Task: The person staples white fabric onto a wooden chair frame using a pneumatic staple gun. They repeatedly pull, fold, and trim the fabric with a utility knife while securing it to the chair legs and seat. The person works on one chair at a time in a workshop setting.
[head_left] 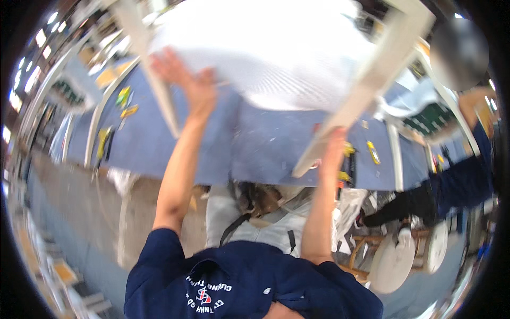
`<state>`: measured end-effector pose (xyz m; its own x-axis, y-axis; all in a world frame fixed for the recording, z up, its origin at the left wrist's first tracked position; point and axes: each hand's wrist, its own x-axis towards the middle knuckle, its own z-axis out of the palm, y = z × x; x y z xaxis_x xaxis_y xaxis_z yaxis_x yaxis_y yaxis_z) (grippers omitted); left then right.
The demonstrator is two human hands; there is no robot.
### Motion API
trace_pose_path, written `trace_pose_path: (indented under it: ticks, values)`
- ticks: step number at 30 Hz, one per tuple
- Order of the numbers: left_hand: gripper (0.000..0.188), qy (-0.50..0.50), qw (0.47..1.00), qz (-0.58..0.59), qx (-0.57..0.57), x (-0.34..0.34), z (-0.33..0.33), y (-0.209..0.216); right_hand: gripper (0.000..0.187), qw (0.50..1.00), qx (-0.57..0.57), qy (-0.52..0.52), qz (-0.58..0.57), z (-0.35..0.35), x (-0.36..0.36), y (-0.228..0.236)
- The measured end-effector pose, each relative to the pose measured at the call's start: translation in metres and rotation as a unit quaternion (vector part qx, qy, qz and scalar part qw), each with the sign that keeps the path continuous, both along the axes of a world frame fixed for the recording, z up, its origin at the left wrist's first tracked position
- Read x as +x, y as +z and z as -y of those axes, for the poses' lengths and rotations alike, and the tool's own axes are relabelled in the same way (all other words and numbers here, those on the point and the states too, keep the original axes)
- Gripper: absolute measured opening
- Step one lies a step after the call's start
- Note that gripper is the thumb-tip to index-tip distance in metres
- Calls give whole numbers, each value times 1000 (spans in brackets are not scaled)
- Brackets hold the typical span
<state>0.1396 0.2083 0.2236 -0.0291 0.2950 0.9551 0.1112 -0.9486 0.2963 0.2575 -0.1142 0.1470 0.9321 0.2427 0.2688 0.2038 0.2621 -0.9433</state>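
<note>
A pale wooden chair frame with white fabric (276,69) stretched across it fills the far middle of the bench, partly smeared by motion. My left hand (191,85) has its fingers spread at the fabric's left edge, beside the left chair leg (159,93). Lower on the right, my right hand (333,151) lies along the right chair leg (366,85), near its narrow end, and appears to grip it. Its fingers are blurred and partly hidden edge-on.
Blue-grey covering lies over the bench (207,151). Yellow-and-black tools (348,165) and a yellow cutter (373,152) are at right, another yellow tool (103,142) at left. More chair frames (441,119) stand either side. A co-worker (462,181) is at right, near round stools (393,263).
</note>
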Motion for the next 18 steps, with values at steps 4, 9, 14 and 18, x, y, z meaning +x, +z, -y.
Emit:
trace_pose_path:
  ticks: [4, 9, 14, 18]
  values:
    - [79, -87, 996, 1, -14, 6, -94, 25, 58, 978, -102, -31, 177, -52, -92, 45]
    - [72, -437, 802, -7, -408, -12, -93, 107, 54, 877, -162, 252, 377, -55, -106, 78]
    - [68, -377, 896, -55, -228, -65, -34, 31, 13, 938, -176, 80, 287, -17, -21, 54]
    - [85, -250, 955, -61, -146, -42, 65, 1, 21, 846, -411, -114, 319, 22, 184, -39]
